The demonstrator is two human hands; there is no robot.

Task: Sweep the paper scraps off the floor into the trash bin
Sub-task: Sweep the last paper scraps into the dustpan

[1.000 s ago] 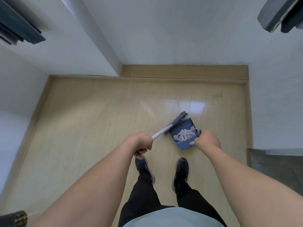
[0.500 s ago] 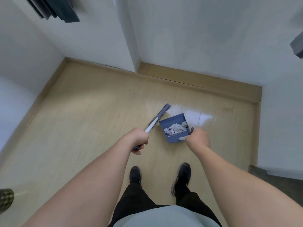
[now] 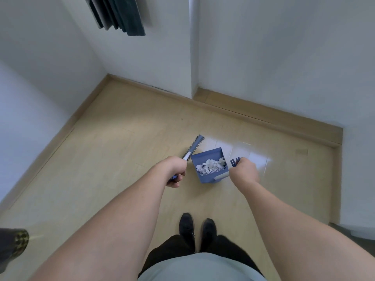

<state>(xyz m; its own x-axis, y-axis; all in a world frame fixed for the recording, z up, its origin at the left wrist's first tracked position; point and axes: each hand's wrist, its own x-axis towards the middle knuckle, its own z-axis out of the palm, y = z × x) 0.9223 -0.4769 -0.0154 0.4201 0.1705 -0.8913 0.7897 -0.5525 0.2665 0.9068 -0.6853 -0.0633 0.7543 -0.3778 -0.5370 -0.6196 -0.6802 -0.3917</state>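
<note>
My left hand (image 3: 173, 171) grips the handle of a small blue brush (image 3: 195, 145), whose bristle head points up and away over the floor. My right hand (image 3: 244, 171) grips the handle of a blue dustpan (image 3: 209, 175) held above the wooden floor. A heap of white paper scraps (image 3: 210, 164) lies inside the pan. The brush head is just left of the pan and apart from it. No trash bin is plainly recognisable in view.
White walls meet in a corner ahead, with a wooden skirting board (image 3: 263, 116) along the floor. A dark object (image 3: 119, 15) hangs on the left wall. A dark patterned object (image 3: 14, 244) sits at the lower left edge. My black shoes (image 3: 196, 226) stand below the pan.
The view has swung to the left, so the wall corner now sits ahead. Both hands keep their hold on brush and dustpan, and the scraps stay in the pan.
</note>
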